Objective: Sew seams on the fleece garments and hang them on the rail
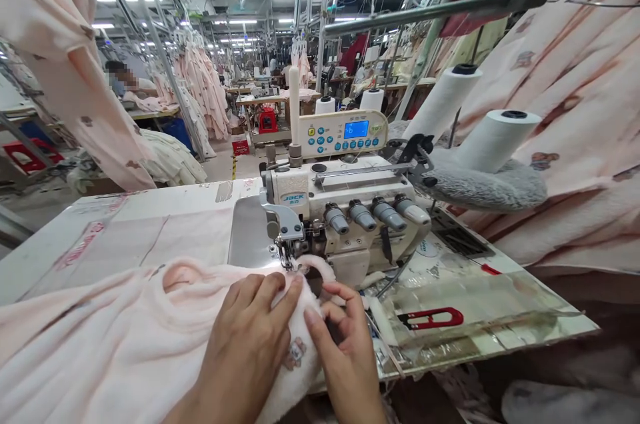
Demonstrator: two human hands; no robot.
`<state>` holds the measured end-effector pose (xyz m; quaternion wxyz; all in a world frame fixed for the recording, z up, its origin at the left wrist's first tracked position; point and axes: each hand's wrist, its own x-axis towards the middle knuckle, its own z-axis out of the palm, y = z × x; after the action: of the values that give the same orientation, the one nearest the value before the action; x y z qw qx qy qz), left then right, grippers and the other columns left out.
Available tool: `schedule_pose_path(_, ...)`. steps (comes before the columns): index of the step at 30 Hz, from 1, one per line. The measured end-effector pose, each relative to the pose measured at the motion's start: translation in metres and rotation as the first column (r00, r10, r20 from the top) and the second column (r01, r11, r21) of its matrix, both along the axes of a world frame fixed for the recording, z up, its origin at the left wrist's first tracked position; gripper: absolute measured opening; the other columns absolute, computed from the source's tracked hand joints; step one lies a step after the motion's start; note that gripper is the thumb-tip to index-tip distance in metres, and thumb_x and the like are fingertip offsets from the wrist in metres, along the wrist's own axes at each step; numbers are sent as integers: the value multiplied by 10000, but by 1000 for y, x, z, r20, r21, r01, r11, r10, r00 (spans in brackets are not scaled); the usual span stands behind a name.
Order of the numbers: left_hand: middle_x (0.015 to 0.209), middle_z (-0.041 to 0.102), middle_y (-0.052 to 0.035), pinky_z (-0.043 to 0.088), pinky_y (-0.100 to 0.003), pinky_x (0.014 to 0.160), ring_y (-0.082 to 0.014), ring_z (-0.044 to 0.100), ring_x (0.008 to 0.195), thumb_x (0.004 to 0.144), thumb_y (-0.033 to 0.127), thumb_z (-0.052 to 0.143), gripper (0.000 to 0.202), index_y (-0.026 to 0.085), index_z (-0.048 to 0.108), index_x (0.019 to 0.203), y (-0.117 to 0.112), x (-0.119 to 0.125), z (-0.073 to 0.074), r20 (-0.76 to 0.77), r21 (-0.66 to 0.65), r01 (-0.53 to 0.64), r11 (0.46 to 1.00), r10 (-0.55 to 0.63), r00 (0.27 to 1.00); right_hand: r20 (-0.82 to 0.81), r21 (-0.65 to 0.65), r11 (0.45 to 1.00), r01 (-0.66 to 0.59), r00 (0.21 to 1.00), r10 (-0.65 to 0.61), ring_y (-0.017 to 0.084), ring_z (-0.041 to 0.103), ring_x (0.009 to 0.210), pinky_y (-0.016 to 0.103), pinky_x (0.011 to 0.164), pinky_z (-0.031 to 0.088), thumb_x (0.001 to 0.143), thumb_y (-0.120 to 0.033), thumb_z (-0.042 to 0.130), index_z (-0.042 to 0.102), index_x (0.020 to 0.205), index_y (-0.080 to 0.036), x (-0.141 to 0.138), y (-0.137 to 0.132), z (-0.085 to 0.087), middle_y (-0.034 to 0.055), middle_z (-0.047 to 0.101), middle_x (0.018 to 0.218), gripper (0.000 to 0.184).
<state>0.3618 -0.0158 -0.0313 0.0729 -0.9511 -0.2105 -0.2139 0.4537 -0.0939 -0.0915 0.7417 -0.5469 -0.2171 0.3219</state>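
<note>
A pale pink fleece garment lies across the near left of the sewing table, its edge fed under the presser foot of a white overlock machine. My left hand lies flat on the fleece just before the foot, fingers stretched forward and pressing the cloth down. My right hand is beside it on the right, fingers curled and pinching the fleece edge close to the foot. A small bear print shows on the fleece between my hands.
The machine's control panel and white thread cones stand behind it. Red-handled snips lie on the table at the right. Pink printed fabric hangs at the right and upper left. Another person sits at the far left.
</note>
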Motion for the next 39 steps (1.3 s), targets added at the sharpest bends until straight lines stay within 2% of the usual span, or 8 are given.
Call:
schedule_pose_path(5,1092,587,-56,427,-365,778,-217,499,911,754,53,443,496,225,528,1211,1,-1,5,-73,-40,0,999,-2,997,81,-35,999,4,997,-2,104,439,524,194,499,395,782,-438,579,420,990,-233,4,2,7,-82,445,584,332)
schedule_pose_path(10,1148,569,-62,416,-391,828,-233,500,978,802,152,459,425,234,521,1214,3,-1,10,-140,-127,11,992,-29,990,99,-27,1000,13,995,-10,111,436,541,210,517,382,777,-419,565,417,979,-224,5,5,12,-76,455,592,317)
schedule_pose_path(19,1141,570,-90,414,-410,856,-252,502,1015,832,218,460,361,228,545,1182,4,2,14,-165,-120,-11,993,-9,986,84,-10,1000,12,996,-11,97,413,490,202,449,307,752,-371,584,421,936,-216,6,9,20,-83,476,552,290)
schedule_pose_path(25,1152,552,-73,407,-400,853,-248,485,1022,830,221,471,389,263,519,1214,7,-1,6,-137,-65,6,998,-15,990,64,-9,999,49,997,-48,85,414,451,188,419,272,726,-355,607,429,885,-213,6,11,22,-96,478,505,278)
schedule_pose_path(30,1116,544,-67,414,-383,823,-240,486,988,815,212,493,428,288,500,1236,11,-2,3,-106,-27,9,1000,-12,994,46,-16,998,65,997,-64,83,421,439,187,420,299,710,-358,624,439,875,-212,8,13,24,-98,488,496,288)
schedule_pose_path(34,1123,539,-73,419,-365,814,-238,481,977,793,194,508,443,296,512,1223,12,-3,6,-99,4,38,999,-37,994,26,-23,997,71,997,-70,111,498,491,213,485,388,695,-352,646,444,881,-216,4,8,21,-73,547,530,306)
schedule_pose_path(36,1138,538,-77,403,-373,846,-242,467,1003,779,183,509,435,292,532,1200,7,-5,3,-50,42,47,998,-45,998,-10,-31,999,34,999,-34,134,552,563,231,537,433,671,-330,669,455,894,-217,0,1,16,-44,599,603,329)
schedule_pose_path(39,1125,568,-68,339,-390,926,-232,459,1041,785,154,481,381,266,569,1138,-9,-14,-8,73,48,55,997,-59,996,-71,-23,986,-164,984,162,172,595,693,271,626,477,666,-293,659,514,900,-205,-4,-12,6,7,647,747,290)
